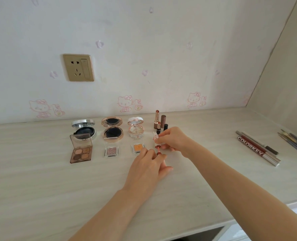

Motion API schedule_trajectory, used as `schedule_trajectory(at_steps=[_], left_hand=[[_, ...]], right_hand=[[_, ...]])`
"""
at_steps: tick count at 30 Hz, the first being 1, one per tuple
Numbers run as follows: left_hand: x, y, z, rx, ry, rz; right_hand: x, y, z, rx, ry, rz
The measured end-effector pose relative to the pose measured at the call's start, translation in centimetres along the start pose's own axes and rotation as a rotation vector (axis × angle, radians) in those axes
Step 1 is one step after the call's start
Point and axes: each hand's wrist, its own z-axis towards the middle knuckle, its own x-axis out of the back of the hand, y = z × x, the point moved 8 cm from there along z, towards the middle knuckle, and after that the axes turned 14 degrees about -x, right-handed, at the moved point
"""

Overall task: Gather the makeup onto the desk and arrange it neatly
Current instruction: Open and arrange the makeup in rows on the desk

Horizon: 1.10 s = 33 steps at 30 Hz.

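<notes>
My right hand (pixel 174 140) pinches a small lip-gloss cap with a pink bunny figure (pixel 155 137); its applicator wand (pixel 158 150) points down. My left hand (pixel 149 166) grips the lip-gloss tube, mostly hidden under its fingers, just below the wand tip. On the desk (pixel 39 188) stand three open round compacts: silver (pixel 84 130), rose gold (pixel 112 128), white (pixel 136 127). In front lie a four-pan eyeshadow palette (pixel 81 151), a pink glitter pan (pixel 111 151) and an orange pan (pixel 138 147). Open lipsticks (pixel 159 122) stand behind my right hand.
Long makeup pens, one marked COLORKEY (pixel 258 148), lie at the right, with thin pencils (pixel 295 142) beyond them. A gold wall socket (pixel 78 67) sits above the desk. The desk's front edge drops off at the lower right.
</notes>
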Motion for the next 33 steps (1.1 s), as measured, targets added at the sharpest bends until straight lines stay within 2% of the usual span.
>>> schedule_trajectory(at_steps=[8, 17, 24, 29, 33], left_hand=[[-0.3, -0.6, -0.2, 0.062, -0.012, -0.022], [-0.8, -0.8, -0.3, 0.076, -0.078, -0.084], [-0.9, -1.0, -0.4, 0.088, -0.038, -0.075], [-1.3, -1.3, -0.6, 0.106, -0.098, -0.124], [-1.1, -1.2, -0.6, 0.100, -0.081, -0.123]], right_hand=[[-0.3, 0.0, 1.0, 0.008, 0.066, -0.087], [-0.7, -0.1, 1.4, 0.022, 0.061, -0.159], [-0.8, 0.3, 1.7, -0.014, 0.095, -0.217], [-0.7, 0.2, 1.4, -0.027, 0.076, -0.190], [-0.6, 0.1, 1.0, 0.005, 0.086, -0.157]])
